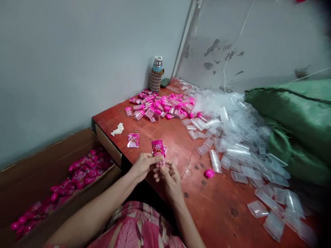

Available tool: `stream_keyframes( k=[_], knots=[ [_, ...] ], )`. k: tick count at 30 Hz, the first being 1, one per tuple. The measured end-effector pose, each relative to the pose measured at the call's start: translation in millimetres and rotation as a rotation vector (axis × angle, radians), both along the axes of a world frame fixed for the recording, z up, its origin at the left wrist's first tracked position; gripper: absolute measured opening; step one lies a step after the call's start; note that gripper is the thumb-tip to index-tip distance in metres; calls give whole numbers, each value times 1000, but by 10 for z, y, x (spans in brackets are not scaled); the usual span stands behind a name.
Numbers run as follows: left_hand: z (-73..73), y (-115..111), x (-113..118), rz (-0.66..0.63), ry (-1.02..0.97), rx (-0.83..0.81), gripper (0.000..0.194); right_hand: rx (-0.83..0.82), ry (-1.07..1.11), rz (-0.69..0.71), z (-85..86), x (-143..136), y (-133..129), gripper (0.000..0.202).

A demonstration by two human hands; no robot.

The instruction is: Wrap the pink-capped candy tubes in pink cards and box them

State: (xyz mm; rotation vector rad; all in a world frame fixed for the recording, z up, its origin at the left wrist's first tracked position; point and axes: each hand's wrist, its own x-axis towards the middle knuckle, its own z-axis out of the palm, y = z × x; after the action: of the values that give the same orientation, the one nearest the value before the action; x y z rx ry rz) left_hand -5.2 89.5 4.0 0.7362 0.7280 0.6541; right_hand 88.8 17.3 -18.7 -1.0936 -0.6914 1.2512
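Over the table's near edge, both my hands come together at one small clear container of pink balls [160, 163]. My left hand [143, 167] pinches a printed pink sachet [157, 147] upright against it, thumb in front. My right hand [172, 177] has its fingers closed round the container's lower end; part of the container is hidden by the fingers. Another sachet shows partly behind the held one. A pink sachet [133, 140] lies flat on the table to the left, and a loose pink cap [209, 173] rests to the right.
The red table [191, 199] bears a heap of pink-capped containers [155, 106] and many clear empty tubes [243, 148]. A cardboard box [108, 144] with pink packs stands at left. Further items are a flask [156, 77], crumpled white tissue [118, 129] and a green sack [297, 137].
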Motion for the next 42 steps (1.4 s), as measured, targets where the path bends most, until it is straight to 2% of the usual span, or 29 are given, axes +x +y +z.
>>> stream_keyframes(
  k=[7, 10, 12, 14, 16, 17, 18, 19, 21, 23, 25, 28, 31, 34, 38, 42],
  knots=[
    [21, -69, -77, -105, -88, -8, 27, -12, -1, 20, -43, 68, 114, 38],
    [60, -83, -210, -141, -100, -27, 25, -12, -37, 82, -10, 35, 191, 35],
    [86, -87, -379, -2, -116, -42, 22, 3, -48, 138, 38, 2, 219, 30],
    [104, -76, -598, 292, -146, -36, 25, -1, -62, 154, 88, -4, 226, 27],
    [108, -49, -798, 590, -164, -5, 41, -31, -94, 109, 116, 36, 218, 26],
    [103, -31, -861, 671, -145, 10, 48, -50, -111, 77, 118, 70, 211, 26],
    [91, -11, -885, 690, -105, 32, 52, -68, -125, 46, 111, 107, 203, 26],
    [73, 11, -866, 659, -35, 69, 51, -85, -136, 23, 98, 145, 194, 27],
    [15, 64, -704, 494, 152, 217, 39, -115, -146, -9, 63, 203, 173, 28],
    [-67, 128, -441, 335, 337, 465, 35, -129, -144, -27, 32, 230, 146, 28],
    [-170, 195, -180, 264, 422, 681, 34, -127, -139, -31, 15, 236, 112, 27],
    [-341, 274, 51, 207, 521, 839, 28, -127, -160, -37, 11, 249, 65, 25],
    [-473, 314, 90, 186, 593, 929, 23, -143, -199, -55, 16, 290, 52, 24],
    [-509, 326, 69, 183, 622, 977, 20, -133, -268, -78, 13, 328, 112, 22],
    [-418, 273, 61, 231, 530, 962, 20, -86, -347, -221, -3, 320, 315, 29],
    [-292, 147, 42, 245, 394, 870, 23, -20, -233, -210, 5, 322, 523, 36]
  ],
)
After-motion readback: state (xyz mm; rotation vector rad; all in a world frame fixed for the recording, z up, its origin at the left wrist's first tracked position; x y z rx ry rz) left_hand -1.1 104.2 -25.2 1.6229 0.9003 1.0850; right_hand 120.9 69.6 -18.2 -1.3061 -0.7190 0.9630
